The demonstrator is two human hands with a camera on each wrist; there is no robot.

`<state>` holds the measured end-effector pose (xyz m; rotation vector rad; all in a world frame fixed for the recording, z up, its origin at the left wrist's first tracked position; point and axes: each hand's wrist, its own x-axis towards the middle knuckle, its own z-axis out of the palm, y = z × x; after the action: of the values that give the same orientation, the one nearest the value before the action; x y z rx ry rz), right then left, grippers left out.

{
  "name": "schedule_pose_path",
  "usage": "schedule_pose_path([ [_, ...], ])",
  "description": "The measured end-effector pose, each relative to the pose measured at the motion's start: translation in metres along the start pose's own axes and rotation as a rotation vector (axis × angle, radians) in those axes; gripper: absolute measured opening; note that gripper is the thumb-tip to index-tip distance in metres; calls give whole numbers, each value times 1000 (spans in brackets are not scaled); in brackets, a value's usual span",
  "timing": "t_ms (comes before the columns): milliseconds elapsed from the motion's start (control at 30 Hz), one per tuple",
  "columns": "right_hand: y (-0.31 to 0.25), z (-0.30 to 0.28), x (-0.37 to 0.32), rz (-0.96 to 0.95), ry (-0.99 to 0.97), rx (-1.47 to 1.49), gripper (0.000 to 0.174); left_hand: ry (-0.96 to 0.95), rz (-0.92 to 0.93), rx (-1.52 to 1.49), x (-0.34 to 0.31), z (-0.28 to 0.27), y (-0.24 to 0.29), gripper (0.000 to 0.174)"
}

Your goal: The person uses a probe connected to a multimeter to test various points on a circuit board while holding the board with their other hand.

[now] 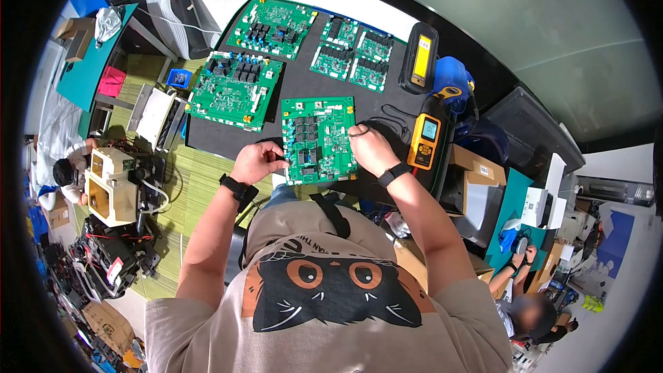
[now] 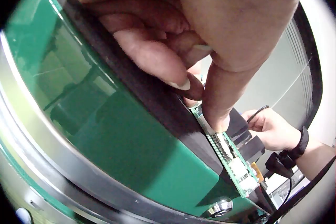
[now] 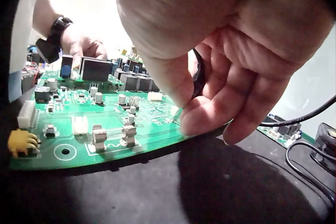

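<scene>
A green circuit board (image 1: 336, 139) with black relays lies at the front edge of the dark table mat, between both hands. My left hand (image 1: 257, 163) pinches the board's left edge; in the left wrist view one fingertip (image 2: 221, 123) rests on a pale connector (image 2: 229, 153) along that edge. Over at the right edge, my right hand (image 1: 373, 150) pinches a thin black lead (image 3: 198, 71), its fingertips right at the board. The lead's end is hidden among the fingers. An orange handheld meter (image 1: 423, 141) with a lit screen stands right of this hand.
Two large green boards (image 1: 273, 27) (image 1: 235, 90) lie at the back left, several smaller boards (image 1: 369, 72) at the back. A black case with a yellow display (image 1: 421, 59) and a blue tool (image 1: 452, 79) stand right. Black cable (image 1: 394, 121) loops on the mat (image 1: 304, 83). Another person sits lower right.
</scene>
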<state>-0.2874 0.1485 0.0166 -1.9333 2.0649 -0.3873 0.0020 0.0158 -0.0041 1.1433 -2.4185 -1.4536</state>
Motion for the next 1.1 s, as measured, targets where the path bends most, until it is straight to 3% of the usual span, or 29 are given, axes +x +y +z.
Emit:
schedule_pose_path([
  [1100, 2, 1, -11, 87, -7, 134, 14, 3, -15, -4, 0, 0, 1, 33],
])
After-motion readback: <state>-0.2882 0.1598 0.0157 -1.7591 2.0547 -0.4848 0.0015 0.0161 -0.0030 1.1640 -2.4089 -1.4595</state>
